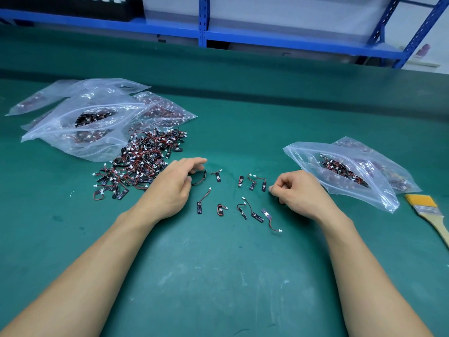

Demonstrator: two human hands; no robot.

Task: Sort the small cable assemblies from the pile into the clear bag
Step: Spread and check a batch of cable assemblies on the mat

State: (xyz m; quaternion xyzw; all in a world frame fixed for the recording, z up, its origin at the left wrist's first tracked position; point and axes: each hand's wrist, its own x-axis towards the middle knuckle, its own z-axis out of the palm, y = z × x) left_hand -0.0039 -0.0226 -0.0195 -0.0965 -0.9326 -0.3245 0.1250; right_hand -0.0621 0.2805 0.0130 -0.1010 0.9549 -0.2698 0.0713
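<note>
Broadly, a dark green table mat [218,276] fills the view, and a blue metal shelf rack [204,20] stands behind its far edge. At the far left lies a heap of clear plastic zip bags [73,122], several of them holding dark cable pieces. A single clear zip bag [340,171] lies at the right, partly filled with the same pieces. The pile of small cable assemblies [143,161], black strips with red and black wires and white plugs, lies just in front of the left heap, touching it.

The left hand [175,188] rests at the right edge of the pile with relaxed fingers; a wire end runs under the thumb, but I cannot tell if it is pinched. The right hand [298,190], well apart from it, is curled into a loose fist with fingertips on the mat, near the single bag.

A flat brush with yellow bristles and wooden handle [427,210] lies at the right edge. About a dozen loose assemblies [252,184] lie scattered between the hands
</note>
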